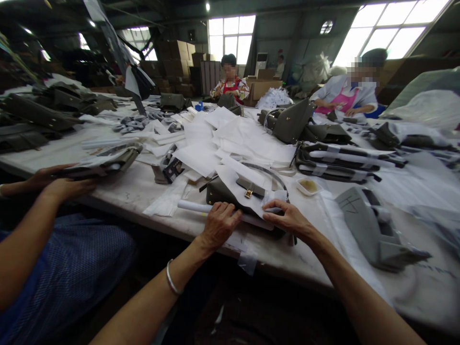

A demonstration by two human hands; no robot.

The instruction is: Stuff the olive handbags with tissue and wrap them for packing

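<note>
A dark olive handbag (215,191) with a gold clasp (248,193) lies at the table's near edge. Its curved handle (278,177) rises behind the flap. A white paper sheet (230,184) drapes across the bag's front, partly under the flap. My left hand (221,223) curls its fingers over a long white roll (192,206) along the bag's near side. At the bag's right half, my right hand (285,216) has thumb and fingers closed at the edge of the white sheet. The fingertips' exact hold is partly hidden.
White sheets (230,134) pile up behind the bag. Stacked wrapped bags (334,160), a small dish (308,186) and a grey marked form (373,225) lie to the right. At left, a co-worker's hands (68,189) hold another bag. Two people sit across the table.
</note>
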